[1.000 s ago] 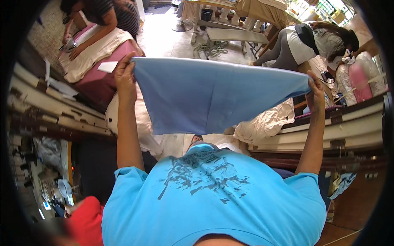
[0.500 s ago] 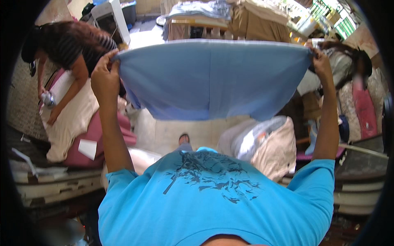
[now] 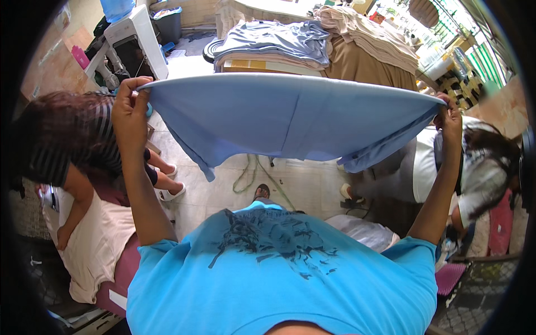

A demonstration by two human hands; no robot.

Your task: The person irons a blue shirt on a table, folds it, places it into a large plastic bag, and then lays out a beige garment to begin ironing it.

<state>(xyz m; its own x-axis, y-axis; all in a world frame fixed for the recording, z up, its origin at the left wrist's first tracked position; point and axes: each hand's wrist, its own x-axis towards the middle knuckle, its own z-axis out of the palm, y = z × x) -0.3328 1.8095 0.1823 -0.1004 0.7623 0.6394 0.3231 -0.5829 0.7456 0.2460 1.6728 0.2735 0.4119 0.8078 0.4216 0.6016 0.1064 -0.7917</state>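
A light blue cloth (image 3: 251,114) is stretched out in the air between my two hands, its top edge sagging slightly. A seam or crease runs down its middle, and its lower corners hang loose above the floor. My left hand (image 3: 131,109) pinches the upper left corner between thumb and fingers. At the upper right corner, my right hand (image 3: 449,120) has its fingers closed on the cloth edge. Both arms are raised and held wide apart.
At left, a person in a striped top (image 3: 61,151) leans over beige fabric (image 3: 95,240). Another person in white (image 3: 474,167) bends down at right. Folded blue garments (image 3: 273,42) and a beige fabric stack (image 3: 368,36) lie ahead. A green cord (image 3: 245,178) crosses the tiled floor.
My view has tilted and shifted forward, showing more of the stacks. The cloth stays in both hands, but its lower edge is now higher and its sides hang more loosely.
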